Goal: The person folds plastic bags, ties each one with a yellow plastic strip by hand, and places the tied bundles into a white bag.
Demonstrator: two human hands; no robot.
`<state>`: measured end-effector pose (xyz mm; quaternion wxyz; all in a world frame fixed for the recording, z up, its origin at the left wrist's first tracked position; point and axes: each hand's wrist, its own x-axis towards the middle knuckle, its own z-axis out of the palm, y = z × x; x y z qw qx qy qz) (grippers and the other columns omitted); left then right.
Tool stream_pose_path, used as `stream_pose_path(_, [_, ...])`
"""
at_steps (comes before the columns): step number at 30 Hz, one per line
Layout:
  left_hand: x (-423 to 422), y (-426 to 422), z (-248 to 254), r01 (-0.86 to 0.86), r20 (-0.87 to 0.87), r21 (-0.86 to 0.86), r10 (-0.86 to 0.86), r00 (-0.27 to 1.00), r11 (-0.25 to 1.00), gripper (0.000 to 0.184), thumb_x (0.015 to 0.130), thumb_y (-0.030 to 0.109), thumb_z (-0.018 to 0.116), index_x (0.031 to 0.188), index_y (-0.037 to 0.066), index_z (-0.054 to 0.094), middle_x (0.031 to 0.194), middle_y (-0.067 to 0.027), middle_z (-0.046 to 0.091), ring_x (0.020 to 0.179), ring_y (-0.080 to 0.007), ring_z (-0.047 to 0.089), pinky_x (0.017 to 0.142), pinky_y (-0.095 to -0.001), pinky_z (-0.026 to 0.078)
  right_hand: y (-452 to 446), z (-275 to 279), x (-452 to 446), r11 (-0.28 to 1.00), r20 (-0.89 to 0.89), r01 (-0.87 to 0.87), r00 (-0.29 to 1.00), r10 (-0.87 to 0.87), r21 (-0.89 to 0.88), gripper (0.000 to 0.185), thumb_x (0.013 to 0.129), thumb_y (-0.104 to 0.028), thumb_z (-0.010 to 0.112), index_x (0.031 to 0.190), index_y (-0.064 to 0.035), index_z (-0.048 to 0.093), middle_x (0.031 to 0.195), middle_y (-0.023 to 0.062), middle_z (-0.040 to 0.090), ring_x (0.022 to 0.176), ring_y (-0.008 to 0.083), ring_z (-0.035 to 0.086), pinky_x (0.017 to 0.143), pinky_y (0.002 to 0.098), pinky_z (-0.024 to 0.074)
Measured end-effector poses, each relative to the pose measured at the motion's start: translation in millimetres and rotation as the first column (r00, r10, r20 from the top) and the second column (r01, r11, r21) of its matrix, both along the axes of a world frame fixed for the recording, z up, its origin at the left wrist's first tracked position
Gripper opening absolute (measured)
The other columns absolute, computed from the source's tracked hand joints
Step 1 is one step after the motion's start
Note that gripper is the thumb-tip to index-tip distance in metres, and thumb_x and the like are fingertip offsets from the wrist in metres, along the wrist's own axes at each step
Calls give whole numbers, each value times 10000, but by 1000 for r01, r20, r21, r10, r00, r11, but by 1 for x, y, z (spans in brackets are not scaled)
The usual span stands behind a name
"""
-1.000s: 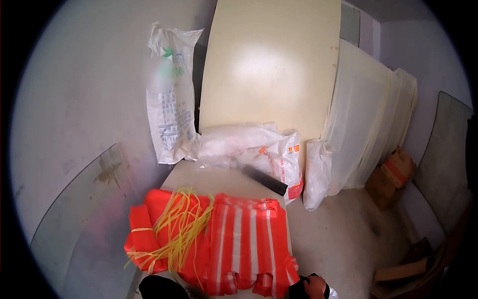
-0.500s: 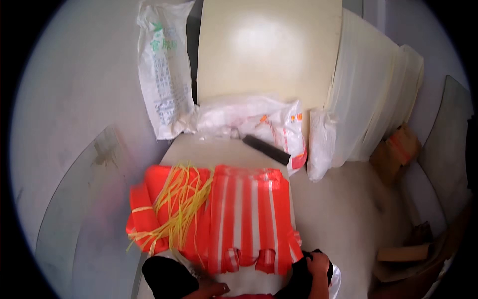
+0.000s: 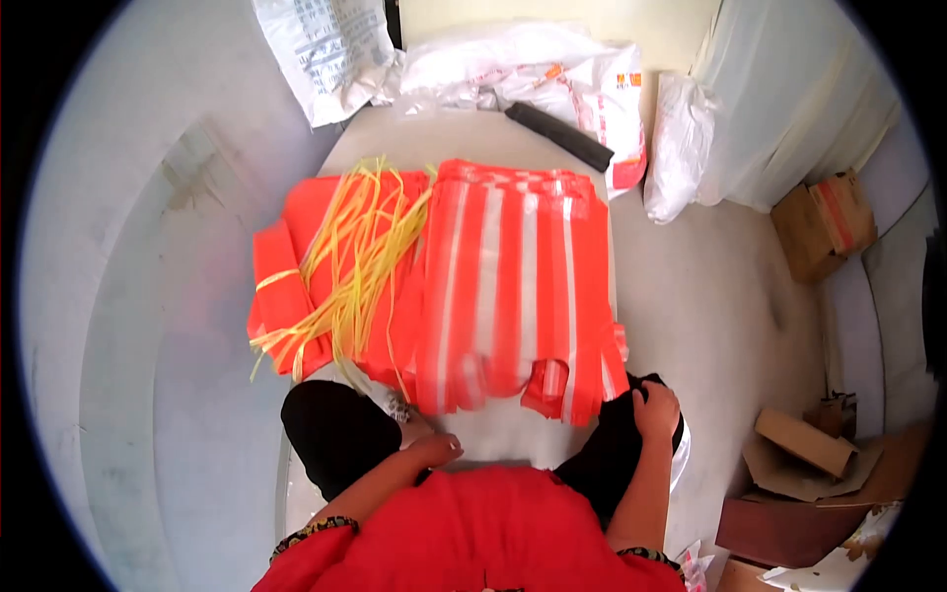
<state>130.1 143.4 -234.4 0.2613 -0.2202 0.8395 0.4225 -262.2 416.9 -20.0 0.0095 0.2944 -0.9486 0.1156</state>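
Observation:
A stack of red-and-white striped plastic bags (image 3: 503, 276) lies in front of me, its cut handle ends towards my lap. Left of it are folded red plastic bags (image 3: 321, 212), one bundle bound with a yellow strip. Across them spreads a loose heap of yellow plastic strips (image 3: 370, 261). My left hand (image 3: 434, 451) rests by the inside of my left thigh, fingers loosely extended and holding nothing. Over my right knee lies my right hand (image 3: 658, 409), its fingers draped on the dark trousers. Neither hand touches the bags.
A dark bar (image 3: 560, 136) lies beyond the stack, against white sacks (image 3: 513, 59). Another white sack (image 3: 681, 148) stands to the right. Cardboard boxes (image 3: 824, 222) and an opened carton (image 3: 804, 444) are at the right. A glass-like panel (image 3: 138, 296) leans at the left.
My view has tilted down, so the bags and sacks appear higher and my lap shows. One handle flap of the striped stack looks flattened and blurred. My hands stay at my legs.

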Motion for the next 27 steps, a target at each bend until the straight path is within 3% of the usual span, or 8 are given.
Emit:
stream_pose_path(8, [-6, 8, 71, 5, -86, 115, 5, 996, 993, 533, 980, 508, 633, 1259, 57, 682, 1192, -191, 741, 1099, -351, 708, 960, -407, 547, -11, -2, 0, 999, -16, -42, 999, 42, -22, 278, 944, -279, 698, 1126, -75, 754, 1115, 114, 750, 1087, 345, 668, 984, 470, 514])
stream_pose_path(12, [-9, 11, 79, 58, -210, 279, 2, 978, 959, 471, 1002, 430, 645, 1287, 57, 673, 1169, -153, 746, 1073, -305, 708, 967, -403, 542, -17, -5, 0, 999, -15, -32, 999, 33, 21, 295, 958, -286, 684, 1155, -72, 738, 1145, 109, 743, 1092, 336, 667, 985, 464, 514])
stream_pose_path(15, [-25, 13, 128, 79, -313, 340, 33, 949, 937, 297, 1053, 273, 628, 1194, 19, 688, 1079, -89, 736, 946, -208, 694, 874, -345, 553, -14, -8, -1, 989, -14, 37, 999, -40, -143, 255, 989, -234, 647, 1153, -58, 731, 1159, 124, 738, 1115, 348, 662, 1021, 462, 503])
stream_pose_path(18, [-48, 7, 187, -166, -330, 430, 326, 886, 887, 228, 1043, 178, 641, 1188, 6, 682, 1095, -60, 725, 954, -163, 688, 864, -317, 554, -2, -15, -6, 959, 17, 74, 997, -72, -272, 322, 1025, -195, 602, 1294, -28, 660, 1334, 179, 669, 1274, 374, 595, 1118, 455, 461])
stream_pose_path(20, [-60, -2, 206, -319, -562, 295, 433, 704, 901, 205, 1004, 107, 676, 1189, 19, 684, 1035, -69, 724, 929, -151, 691, 838, -286, 550, 2, -11, -4, 935, -3, 78, 996, -84, -345, 393, 1033, -197, 591, 1383, -19, 602, 1429, 197, 613, 1356, 379, 543, 1153, 449, 439])
stream_pose_path(22, [-72, -16, 254, -454, -669, -66, 298, 681, 889, 268, 936, 112, 733, 1194, 50, 695, 1067, -99, 715, 977, -215, 703, 862, -343, 563, -1, -11, -1, 924, -64, -15, 998, -10, -382, 476, 1035, -185, 585, 1475, -16, 518, 1539, 218, 509, 1434, 415, 462, 1176, 449, 417])
stream_pose_path(24, [-82, -30, 265, -522, -751, -294, 145, 645, 801, 496, 845, 188, 809, 1314, 96, 674, 1373, -170, 627, 1283, -338, 602, 1040, -459, 507, -25, 1, 17, 906, -202, -142, 977, 65, -399, 502, 1015, -168, 610, 1481, -8, 514, 1563, 229, 474, 1460, 427, 428, 1189, 454, 404])
stream_pose_path(27, [-100, -45, 277, -426, -658, -604, -120, 744, 673, 770, 780, 304, 860, 1487, 180, 579, 1664, -171, 360, 1553, -435, 274, 1203, -604, 317, -72, 30, 50, 916, -211, -335, 933, 291, -220, 588, 975, -206, 672, 1512, -39, 500, 1630, 212, 387, 1532, 414, 327, 1233, 510, 330])
